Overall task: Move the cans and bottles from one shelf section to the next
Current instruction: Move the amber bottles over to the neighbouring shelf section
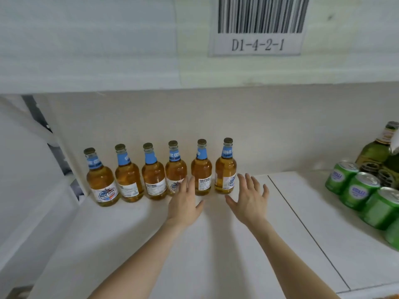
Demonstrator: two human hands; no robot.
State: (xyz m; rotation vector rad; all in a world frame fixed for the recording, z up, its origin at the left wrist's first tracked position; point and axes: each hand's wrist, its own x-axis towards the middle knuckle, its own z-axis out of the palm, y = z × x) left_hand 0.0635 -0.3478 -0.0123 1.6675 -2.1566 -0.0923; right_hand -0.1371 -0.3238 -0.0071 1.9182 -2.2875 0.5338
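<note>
Six clear glass bottles of amber drink with blue neck labels and dark caps stand upright in a row at the back of the white shelf (pixel 151 244), from the leftmost bottle (pixel 101 180) to the rightmost bottle (pixel 225 169), with the fifth bottle (pixel 201 169) just beside it.

The bottles stand close together, so a hand pushed between them could, I judge, knock a neighbour over and topple the row; smooth glass gripped low could also slip.

The left hand (pixel 185 203) is spread open and empty, its fingertips (pixel 187 182) in front of the gap between the fourth and fifth bottles, near or perhaps touching them. The right hand (pixel 250 199) is also open and empty, its fingers (pixel 248 182) just right of the rightmost bottle.

Well apart on the right, beyond a seam in the shelf, stand green aluminium cans (pixel 358 188) and a green glass bottle (pixel 377 147). A barcode label (pixel 259 26) reading D1-4-2-1 is fixed above.
</note>
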